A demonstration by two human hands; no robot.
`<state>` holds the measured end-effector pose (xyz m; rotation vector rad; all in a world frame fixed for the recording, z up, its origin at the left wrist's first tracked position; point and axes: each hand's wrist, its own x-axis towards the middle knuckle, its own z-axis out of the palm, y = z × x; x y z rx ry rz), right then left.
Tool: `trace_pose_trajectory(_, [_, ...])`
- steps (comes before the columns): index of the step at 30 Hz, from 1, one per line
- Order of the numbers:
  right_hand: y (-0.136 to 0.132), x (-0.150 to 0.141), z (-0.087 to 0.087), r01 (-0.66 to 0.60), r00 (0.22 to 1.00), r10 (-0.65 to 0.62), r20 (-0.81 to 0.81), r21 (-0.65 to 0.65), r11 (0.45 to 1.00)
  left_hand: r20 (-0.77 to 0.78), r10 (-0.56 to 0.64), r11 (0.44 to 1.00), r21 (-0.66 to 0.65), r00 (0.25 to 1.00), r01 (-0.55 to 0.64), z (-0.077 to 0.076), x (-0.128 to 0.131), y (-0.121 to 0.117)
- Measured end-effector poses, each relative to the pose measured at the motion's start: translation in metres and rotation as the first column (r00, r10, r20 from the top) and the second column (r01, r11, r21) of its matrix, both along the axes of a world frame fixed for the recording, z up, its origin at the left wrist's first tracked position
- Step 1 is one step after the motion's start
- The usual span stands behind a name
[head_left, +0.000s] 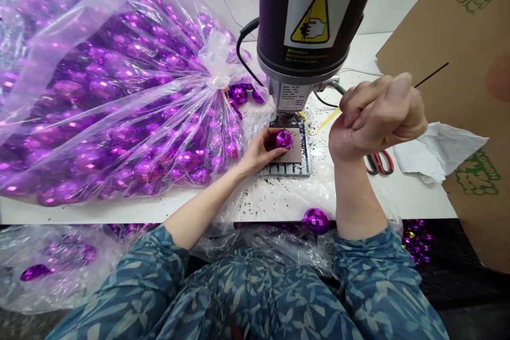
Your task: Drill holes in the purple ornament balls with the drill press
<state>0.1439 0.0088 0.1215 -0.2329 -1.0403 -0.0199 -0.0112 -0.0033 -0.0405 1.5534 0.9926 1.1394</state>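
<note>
A shiny purple faceted ball (284, 139) sits on a small brown board (294, 155) beneath a drill press (306, 21). My left hand (263, 150) grips that ball from its left side, thumb in front and fingers behind. The drill's tip meets the top of the ball or is just over it; I cannot tell which. My right hand (378, 114) is raised to the right of the machine, its fist closed round the feed lever, which comes from the drill's side. A thin dark rod (432, 74) shows beyond the fist.
A big clear bag (119, 101) of purple balls fills the left of the table. Another purple ball (316, 221) is at the front edge. Red-handled scissors (380, 162), crumpled white paper (436, 151) and a cardboard box (446, 53) are on the right. Dark shavings litter the tabletop.
</note>
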Motion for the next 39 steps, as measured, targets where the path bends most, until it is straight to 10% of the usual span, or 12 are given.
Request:
trace_pose_trajectory(20, [0.007, 0.008, -0.031, 0.001, 0.994, -0.022, 0.111, 0.185, 0.983, -0.006, 0.0, 1.0, -0.001, 1.0, 0.0, 0.001, 0.0, -0.001])
trace_pose_trajectory(30, [-0.005, -0.002, 0.04, 0.02, 0.999, -0.011, 0.05, -0.184, 0.983, 0.028, -0.017, 1.0, -0.025, 0.999, 0.018, 0.009, -0.004, -0.01])
trace_pose_trajectory(35, [0.001, -0.001, 0.042, -0.01, 0.998, 0.021, 0.052, -0.21, 0.978, -0.073, -0.103, 0.993, 0.044, 0.992, 0.107, 0.024, -0.018, -0.038])
trace_pose_trajectory(39, [-0.001, 0.001, 0.038, -0.121, 0.992, 0.124, 0.002, -0.191, 0.974, -0.166, 0.084, 0.98, 0.193, 0.983, -0.052, 0.035, -0.033, -0.015])
